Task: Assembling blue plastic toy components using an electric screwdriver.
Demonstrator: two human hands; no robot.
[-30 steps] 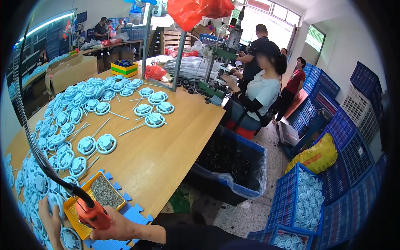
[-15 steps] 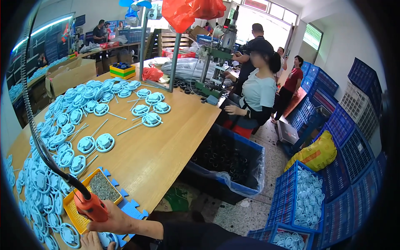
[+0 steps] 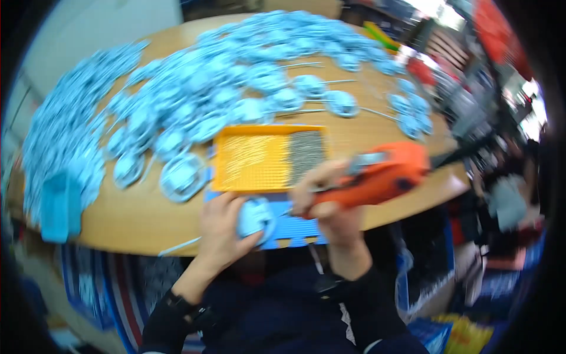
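Note:
My left hand (image 3: 219, 229) grips a light-blue round plastic part (image 3: 256, 220) at the table's near edge, fingers around its left side. A thin light-blue rod (image 3: 179, 246) sticks out to the left below that hand. An orange electric screwdriver (image 3: 386, 177) is wrapped in my right hand (image 3: 333, 206). It lies nearly level, its tip end toward the part and apart from it. Under the part is a blue interlocking mat (image 3: 298, 229). Just beyond stands a yellow tray (image 3: 250, 190) with small grey pieces (image 3: 305, 154), likely screws, on its right side. Motion blurs the picture.
Heaps of light-blue round parts with rods (image 3: 194, 88) cover the table's far and left sides. A light-blue bin (image 3: 61, 206) stands at the left edge. Blue crates (image 3: 88, 283) are below the table, and a yellow sack (image 3: 466, 337) lies at the lower right.
My view has swung left and down, from the room to the table in front of me. Both hands now show fully, the screwdriver pointing left instead of standing over the tray.

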